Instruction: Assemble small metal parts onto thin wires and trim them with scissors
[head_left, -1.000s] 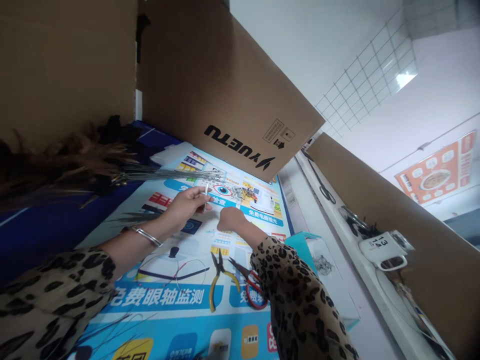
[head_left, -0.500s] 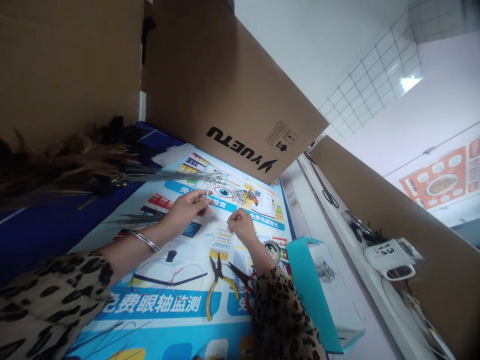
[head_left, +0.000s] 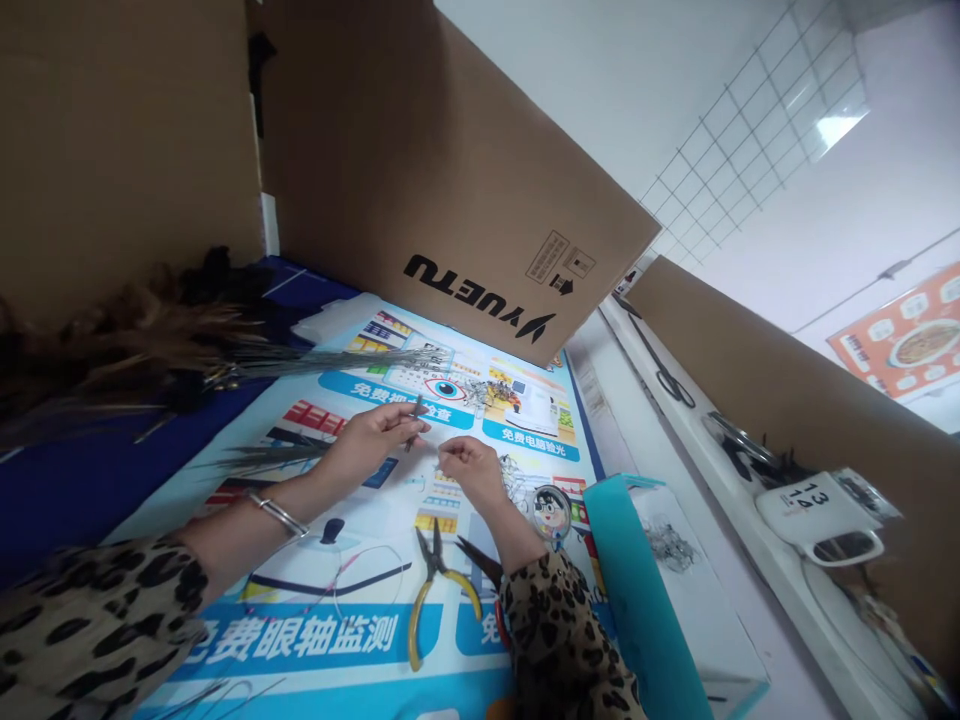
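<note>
My left hand pinches a short, thin, dark rod between thumb and fingers above the printed mat. A silver bangle circles that wrist. Just to its right, my right hand is closed in a pinch, its fingertips a short gap from the left ones; whatever lies in them is too small to make out. Below the hands lie yellow-handled pliers with jaws apart. Beside them, a second, dark-jawed tool with red handles is partly hidden by my right sleeve.
A bundle of thin wires and brown feathery material lie at the left. Small metallic pieces sit beyond my hands. A round tin and a teal-and-white box stand right; a white mug is on the ledge. A large cardboard box rises behind.
My right hand has moved left, bringing its fingertips closer to my left hand. The left hand still grips the thin rod, and the camera view has shifted slightly.
</note>
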